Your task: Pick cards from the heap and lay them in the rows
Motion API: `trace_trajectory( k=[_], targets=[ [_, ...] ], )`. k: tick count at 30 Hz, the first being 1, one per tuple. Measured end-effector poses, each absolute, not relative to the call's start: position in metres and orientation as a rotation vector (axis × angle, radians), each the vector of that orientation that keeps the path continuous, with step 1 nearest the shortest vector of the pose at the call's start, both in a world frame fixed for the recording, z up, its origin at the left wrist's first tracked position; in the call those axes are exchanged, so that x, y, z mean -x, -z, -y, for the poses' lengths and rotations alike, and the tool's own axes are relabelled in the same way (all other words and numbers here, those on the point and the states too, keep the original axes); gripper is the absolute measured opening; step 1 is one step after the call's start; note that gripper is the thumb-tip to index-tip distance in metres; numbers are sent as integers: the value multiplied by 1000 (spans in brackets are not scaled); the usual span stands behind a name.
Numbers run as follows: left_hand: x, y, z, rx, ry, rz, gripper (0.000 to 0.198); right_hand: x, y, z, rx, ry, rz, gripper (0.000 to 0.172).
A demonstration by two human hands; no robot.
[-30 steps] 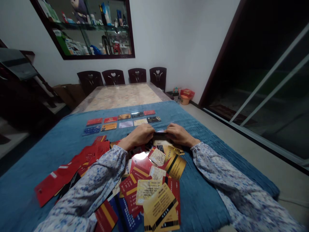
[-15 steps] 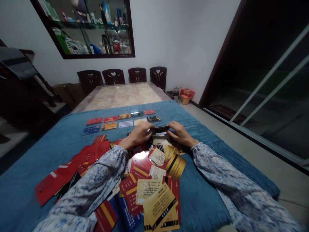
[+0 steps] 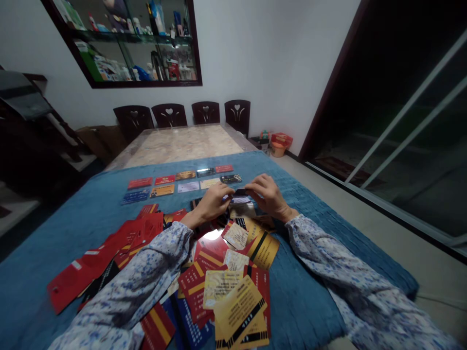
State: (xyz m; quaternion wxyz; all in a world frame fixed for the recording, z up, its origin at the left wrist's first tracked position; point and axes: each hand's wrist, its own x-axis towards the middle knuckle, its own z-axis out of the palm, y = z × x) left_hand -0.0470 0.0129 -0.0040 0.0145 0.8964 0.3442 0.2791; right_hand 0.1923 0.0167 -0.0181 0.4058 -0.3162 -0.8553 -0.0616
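A small dark card (image 3: 240, 192) is held up between my two hands. My left hand (image 3: 213, 201) pinches its left end with thumb and fingers. At the other end, the fingers of my right hand (image 3: 268, 197) close on the card, the thumb side partly hidden. Below the hands spreads a loose heap of cards: yellow cards (image 3: 241, 313), red cards (image 3: 195, 291) and a gold card (image 3: 264, 248). Beyond the hands, cards lie laid out in two rows, among them an orange card (image 3: 162, 190), a white card (image 3: 188, 186) and a black card (image 3: 231, 178).
A blue cloth (image 3: 306, 291) covers the near part of the table, with a pale marbled tabletop (image 3: 182, 143) behind it. Red card sleeves (image 3: 87, 267) spread at the left. Several dark chairs (image 3: 237, 116) line the far wall, under a glass-shelved cabinet (image 3: 146, 85).
My right hand's fingers have lifted and shifted slightly on the dark card's right end. The left hand keeps its pinch. The whole view has moved a little.
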Motion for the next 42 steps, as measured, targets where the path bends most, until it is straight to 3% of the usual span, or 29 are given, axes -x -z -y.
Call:
trace_trajectory(
  k=[15, 24, 29, 42],
  targets=[
    [39, 12, -5, -2730, -1070, -1015, 17, -184, 10, -10, 756, 414, 2327, 33],
    [47, 14, -11, -2637, -1094, -1129, 14, -202, 40, -35, 880, 120, 2301, 18],
    [48, 17, -13, -2637, -1027, -1204, 15, -205, 51, -44, 895, -23, 2298, 18],
    [50, 21, -16, -2557, -991, -1223, 24, -198, 44, -37, 900, 120, 2260, 20]
  ],
)
